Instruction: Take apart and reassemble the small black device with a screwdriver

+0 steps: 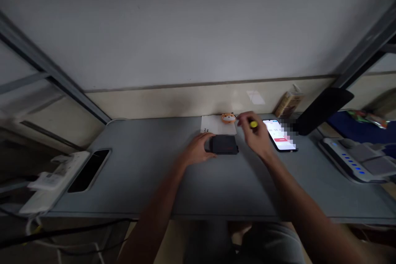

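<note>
My left hand point(199, 148) rests on the grey table point(148, 173), fingers curled against the left end of a small black box point(225, 144). My right hand point(255, 134) hovers just right of the box, closed around a small tool with a yellow end point(253, 124). Behind the box lies a white sheet point(216, 126) with a small orange animal figure point(228, 118) at its far edge.
A lit phone point(279, 135) lies right of my right hand. A brown carton point(289, 105) and a black slanted object point(323, 109) stand at the back right. A power strip with blue lights point(349, 159) sits at right. A slot point(89, 170) cuts the table's left side.
</note>
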Demonstrator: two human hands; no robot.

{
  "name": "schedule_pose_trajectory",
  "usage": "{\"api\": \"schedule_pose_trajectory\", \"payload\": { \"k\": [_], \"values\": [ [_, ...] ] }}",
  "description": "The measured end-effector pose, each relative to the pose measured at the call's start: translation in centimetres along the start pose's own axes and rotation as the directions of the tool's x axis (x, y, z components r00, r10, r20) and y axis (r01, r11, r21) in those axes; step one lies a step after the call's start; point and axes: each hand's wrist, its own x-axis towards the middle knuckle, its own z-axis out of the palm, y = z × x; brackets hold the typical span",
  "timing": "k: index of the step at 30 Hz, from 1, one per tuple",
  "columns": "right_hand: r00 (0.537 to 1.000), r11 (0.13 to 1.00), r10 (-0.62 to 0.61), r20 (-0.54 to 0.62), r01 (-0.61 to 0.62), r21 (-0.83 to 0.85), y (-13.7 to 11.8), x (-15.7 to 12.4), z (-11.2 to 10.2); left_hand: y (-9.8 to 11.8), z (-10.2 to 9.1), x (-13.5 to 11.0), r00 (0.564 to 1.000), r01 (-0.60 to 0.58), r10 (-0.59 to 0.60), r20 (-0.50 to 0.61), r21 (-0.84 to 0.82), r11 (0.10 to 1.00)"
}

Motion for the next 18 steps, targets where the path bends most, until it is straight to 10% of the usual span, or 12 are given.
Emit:
{"api": "schedule_pose_trajectory", "payload": {
  "k": [3, 7, 18],
  "values": [
    [0.924, 0.964, 0.232, -0.304, -0.178, 0.195, 0.7, 1.1, 0.6, 0.4, -0.2, -0.2, 1.000, 0.021, -0.021, 0.014, -0.017, 1.000],
    [0.828, 0.822, 0.534, -0.171, -0.460, 0.337, 3.1, 1.1, 2.0, 0.9, -0.8, -0.4, 0.999, 0.014, -0.012, 0.039, -0.040, 0.999],
    [0.925, 0.905, 0.350, 0.150, -0.375, 0.200, 5.6, -0.9, 3.8, 0.9, -1.4, -0.4, 0.999, -0.011, 0.010, 0.032, 0.042, 0.999]
  ]
}}
